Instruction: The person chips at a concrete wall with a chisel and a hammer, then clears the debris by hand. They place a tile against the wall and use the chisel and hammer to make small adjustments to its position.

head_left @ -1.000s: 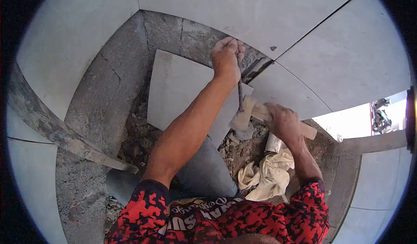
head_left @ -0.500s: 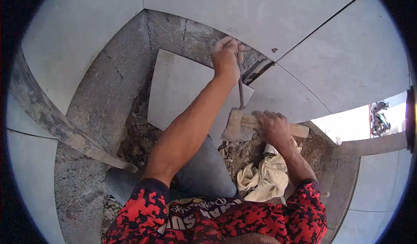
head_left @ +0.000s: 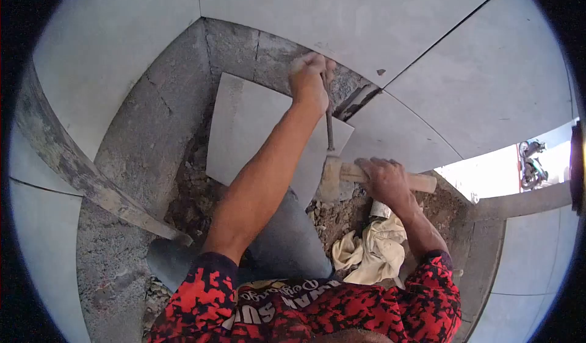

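Note:
My left hand (head_left: 310,83) is closed around a long thin metal chisel (head_left: 330,132), up against the rough concrete strip (head_left: 235,44) below the wall tiles. The chisel's near end points back toward me, right at the hammer head. My right hand (head_left: 386,181) grips the pale wooden handle of a hammer (head_left: 421,183), whose dusty head (head_left: 331,179) meets the chisel's end in this view. Under my left forearm lies a loose light-grey tile (head_left: 244,120), tilted over the rubble. The chisel's tip is hidden behind my fingers.
A crumpled cream cloth (head_left: 378,254) lies on the rubble (head_left: 342,221) below my right hand. On the left a long dusty board (head_left: 91,172) slants down toward my knee. Large grey tiles (head_left: 452,86) surround the gap. A motorbike (head_left: 533,166) stands outside at right.
My left hand and the chisel have shifted slightly left. The hammer head has turned a little and now sits at the chisel's end.

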The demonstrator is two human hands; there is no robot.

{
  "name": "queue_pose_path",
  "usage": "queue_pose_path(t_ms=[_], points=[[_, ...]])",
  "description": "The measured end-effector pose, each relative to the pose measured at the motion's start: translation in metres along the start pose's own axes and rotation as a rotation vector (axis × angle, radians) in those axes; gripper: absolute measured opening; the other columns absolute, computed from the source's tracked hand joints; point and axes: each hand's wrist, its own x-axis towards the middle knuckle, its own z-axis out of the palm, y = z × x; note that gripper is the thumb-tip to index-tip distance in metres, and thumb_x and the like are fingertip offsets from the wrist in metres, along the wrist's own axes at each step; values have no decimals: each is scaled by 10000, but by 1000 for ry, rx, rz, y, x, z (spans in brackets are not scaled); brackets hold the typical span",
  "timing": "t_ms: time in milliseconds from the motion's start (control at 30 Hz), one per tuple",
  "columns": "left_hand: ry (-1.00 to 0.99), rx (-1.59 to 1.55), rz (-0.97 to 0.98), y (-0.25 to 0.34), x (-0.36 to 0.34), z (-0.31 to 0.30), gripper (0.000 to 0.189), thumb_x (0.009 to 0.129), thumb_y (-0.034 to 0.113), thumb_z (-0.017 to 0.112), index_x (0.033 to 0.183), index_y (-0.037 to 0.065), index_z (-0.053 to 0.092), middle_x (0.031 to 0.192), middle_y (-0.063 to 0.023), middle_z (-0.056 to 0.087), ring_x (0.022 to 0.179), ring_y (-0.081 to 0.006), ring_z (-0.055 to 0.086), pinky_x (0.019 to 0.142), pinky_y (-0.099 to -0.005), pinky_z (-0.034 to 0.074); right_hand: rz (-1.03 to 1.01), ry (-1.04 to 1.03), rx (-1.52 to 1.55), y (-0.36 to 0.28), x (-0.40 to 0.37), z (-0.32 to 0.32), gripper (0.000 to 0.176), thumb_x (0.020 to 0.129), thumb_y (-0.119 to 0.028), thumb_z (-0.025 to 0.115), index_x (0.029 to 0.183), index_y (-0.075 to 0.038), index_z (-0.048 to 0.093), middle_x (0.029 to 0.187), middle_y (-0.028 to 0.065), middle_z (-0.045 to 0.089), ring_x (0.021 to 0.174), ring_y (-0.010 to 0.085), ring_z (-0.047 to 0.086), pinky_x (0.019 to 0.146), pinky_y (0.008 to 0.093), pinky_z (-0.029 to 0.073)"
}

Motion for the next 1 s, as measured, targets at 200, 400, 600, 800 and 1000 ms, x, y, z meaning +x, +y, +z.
queue_pose_path(t_ms=[200, 400, 600, 800, 1000], points=[[31, -12, -126, -3, -9, 5, 110, 829, 51, 465, 911, 6, 523, 838, -67, 549, 706, -155, 531, 546, -273, 398, 118, -64, 82, -4, -20, 17, 379, 653, -248, 641, 997, -121, 544, 838, 87, 589, 709, 287, 591, 623, 402, 478], [82, 117, -138, 1, -25, 16, 208, 794, 10, 475, 998, -28, 476, 833, -81, 547, 626, -132, 531, 461, -230, 381, 219, -85, 158, -2, -37, 48, 415, 622, -214, 660, 1009, -115, 547, 839, 108, 597, 736, 308, 584, 641, 413, 469], [40, 119, -122, 2, -24, 11, 218, 813, 47, 474, 1019, -24, 480, 842, -69, 550, 616, -118, 517, 438, -209, 366, 257, -159, 133, -4, -41, 70, 489, 638, -260, 667, 1096, -169, 520, 839, 129, 605, 729, 316, 591, 631, 418, 473], [37, 198, -238, 16, -27, 14, 221, 806, 50, 471, 1016, -14, 495, 935, -85, 562, 698, -150, 507, 546, -262, 401, 302, -162, 236, -6, -44, 86, 495, 642, -255, 675, 1097, -147, 514, 794, 156, 596, 729, 333, 583, 626, 435, 462], [-51, 129, -326, -3, -33, 19, 220, 812, 50, 469, 1018, -20, 504, 935, -99, 566, 715, -145, 510, 571, -260, 405, 349, -154, 205, -8, -48, 79, 504, 659, -266, 666, 1118, -140, 501, 781, 171, 593, 727, 341, 581, 617, 435, 459]])
